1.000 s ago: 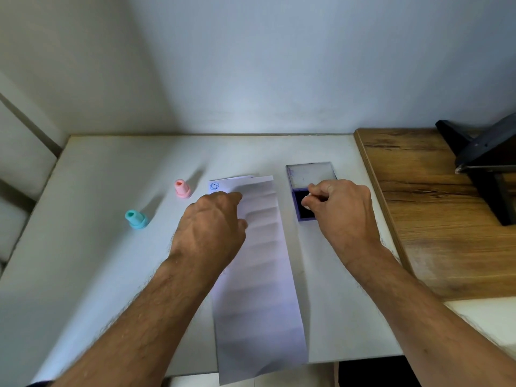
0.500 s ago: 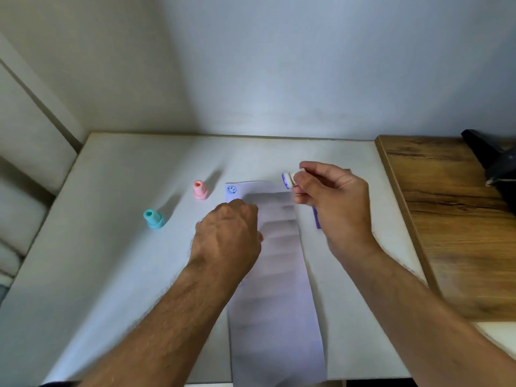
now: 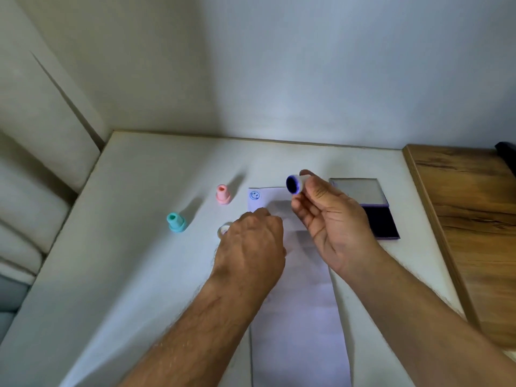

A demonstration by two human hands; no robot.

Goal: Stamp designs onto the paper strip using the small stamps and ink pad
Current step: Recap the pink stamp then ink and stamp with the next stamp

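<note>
A long white paper strip lies on the white table, running from the near edge up the middle, with one blue smiley print at its far left corner. My left hand rests knuckles-up on the strip's left side, pressing it down. My right hand is raised above the strip and pinches a small white stamp whose inked dark-blue face is turned up toward me. The open ink pad lies to the right of the strip with its lid folded back.
A pink stamp and a teal stamp stand upright left of the strip. A small round pale cap-like piece peeks out beside my left hand. A wooden surface adjoins the table on the right; a wall stands behind.
My right hand lifted the stamp off the ink pad, carried it left over the strip's top and turned its inked face upward. My left hand stayed on the paper. The view shifted left.
</note>
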